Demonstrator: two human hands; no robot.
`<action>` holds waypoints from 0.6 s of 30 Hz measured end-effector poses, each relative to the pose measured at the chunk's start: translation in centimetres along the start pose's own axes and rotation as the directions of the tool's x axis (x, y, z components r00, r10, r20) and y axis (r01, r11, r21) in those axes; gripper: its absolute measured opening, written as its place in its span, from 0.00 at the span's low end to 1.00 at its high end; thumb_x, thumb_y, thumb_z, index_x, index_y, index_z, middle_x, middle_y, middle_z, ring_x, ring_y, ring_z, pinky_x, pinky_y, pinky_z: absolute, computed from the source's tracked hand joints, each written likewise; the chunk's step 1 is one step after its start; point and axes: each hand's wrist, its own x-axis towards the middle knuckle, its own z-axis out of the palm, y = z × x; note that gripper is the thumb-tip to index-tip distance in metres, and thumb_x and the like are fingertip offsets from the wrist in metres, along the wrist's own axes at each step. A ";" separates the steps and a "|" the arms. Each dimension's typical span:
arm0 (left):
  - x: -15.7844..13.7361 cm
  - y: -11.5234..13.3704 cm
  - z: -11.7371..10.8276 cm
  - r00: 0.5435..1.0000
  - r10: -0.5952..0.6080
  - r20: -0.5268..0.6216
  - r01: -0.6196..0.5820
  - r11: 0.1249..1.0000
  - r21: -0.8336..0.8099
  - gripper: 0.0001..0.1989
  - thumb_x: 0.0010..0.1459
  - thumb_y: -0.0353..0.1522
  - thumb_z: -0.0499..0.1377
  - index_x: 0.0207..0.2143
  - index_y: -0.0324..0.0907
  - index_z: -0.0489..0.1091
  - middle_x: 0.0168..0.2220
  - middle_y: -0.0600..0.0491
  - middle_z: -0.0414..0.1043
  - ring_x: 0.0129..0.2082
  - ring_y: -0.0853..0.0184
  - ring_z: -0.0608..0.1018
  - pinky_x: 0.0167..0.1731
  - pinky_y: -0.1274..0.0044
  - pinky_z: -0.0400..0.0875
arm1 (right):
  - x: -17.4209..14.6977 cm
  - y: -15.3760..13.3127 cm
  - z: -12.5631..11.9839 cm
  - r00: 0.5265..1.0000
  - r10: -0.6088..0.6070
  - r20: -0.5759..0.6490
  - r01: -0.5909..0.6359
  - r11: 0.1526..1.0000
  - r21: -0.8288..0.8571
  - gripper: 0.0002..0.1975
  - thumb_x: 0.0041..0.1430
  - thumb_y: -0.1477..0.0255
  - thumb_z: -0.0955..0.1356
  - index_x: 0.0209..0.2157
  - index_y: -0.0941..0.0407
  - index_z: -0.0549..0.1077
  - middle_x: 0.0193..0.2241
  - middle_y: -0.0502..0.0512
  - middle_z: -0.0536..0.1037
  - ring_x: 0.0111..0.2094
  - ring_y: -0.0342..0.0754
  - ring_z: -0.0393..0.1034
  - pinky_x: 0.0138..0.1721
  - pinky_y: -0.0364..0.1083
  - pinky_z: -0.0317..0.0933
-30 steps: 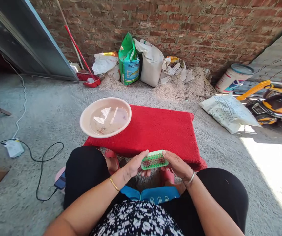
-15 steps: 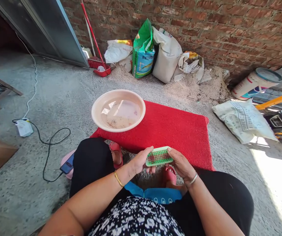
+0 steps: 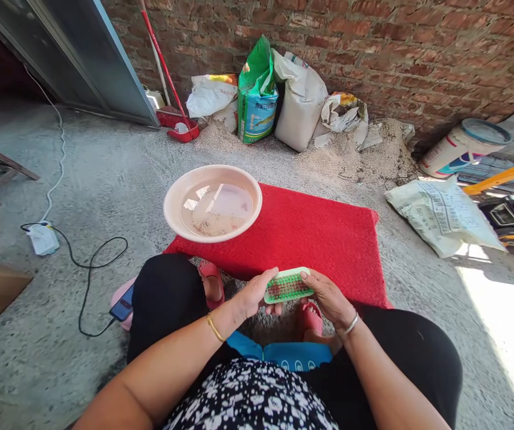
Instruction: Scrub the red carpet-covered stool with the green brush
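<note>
A green scrubbing brush point(image 3: 289, 286) is held bristles up over the near edge of the red-covered bench, with reddish-brown bits caught among its bristles. My left hand point(image 3: 257, 292) grips its left end, thumb on the rim and fingers underneath. At the other end, my right hand point(image 3: 324, 292) is closed on it, the thumb resting on the upper right corner. Most of the right fingers are hidden behind the brush. A beige basin point(image 3: 170, 206) of water stands on the bench's left end, with dark sediment at its bottom.
The red cloth point(image 3: 320, 233) covers the low bench before my knees. Against the brick wall stand a green bag point(image 3: 257, 101) and a white sack point(image 3: 302, 101), near spilled grain. At left lie a phone point(image 3: 122, 303) and a black cable point(image 3: 90, 269). A bucket point(image 3: 465, 149) leans at right.
Both hands keep hold of the brush in nearly the same place. My right thumb has shifted slightly left along its top edge. The view has moved a little.
</note>
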 end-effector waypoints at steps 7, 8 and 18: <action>0.0 -0.1 0.1 1.000 -0.008 -0.008 0.008 0.999 0.034 0.35 0.57 0.55 0.46 0.34 0.30 0.72 0.15 0.48 0.70 0.10 0.72 0.67 0.10 0.81 0.56 | -0.1 0.4 -0.4 0.999 0.030 -0.012 -0.030 0.999 -0.019 0.23 0.55 0.52 0.67 0.42 0.56 0.74 0.35 0.55 0.76 0.32 0.48 0.67 0.27 0.43 0.62; -0.1 -0.1 0.2 1.000 -0.004 -0.008 0.004 0.999 0.041 0.35 0.57 0.55 0.46 0.34 0.30 0.72 0.15 0.48 0.70 0.10 0.72 0.67 0.10 0.81 0.56 | -0.1 0.5 -0.4 0.999 0.036 -0.011 -0.036 0.999 -0.020 0.23 0.55 0.52 0.67 0.42 0.56 0.74 0.35 0.55 0.76 0.33 0.49 0.67 0.27 0.43 0.62; -0.3 0.7 0.3 0.997 -0.004 -0.082 0.008 0.999 0.046 0.30 0.56 0.54 0.49 0.32 0.34 0.73 0.13 0.52 0.67 0.12 0.70 0.67 0.12 0.80 0.55 | -1.0 -1.3 0.9 0.996 -0.008 -0.090 -0.003 0.992 -0.124 0.16 0.57 0.57 0.64 0.37 0.54 0.73 0.32 0.52 0.74 0.35 0.50 0.66 0.34 0.46 0.63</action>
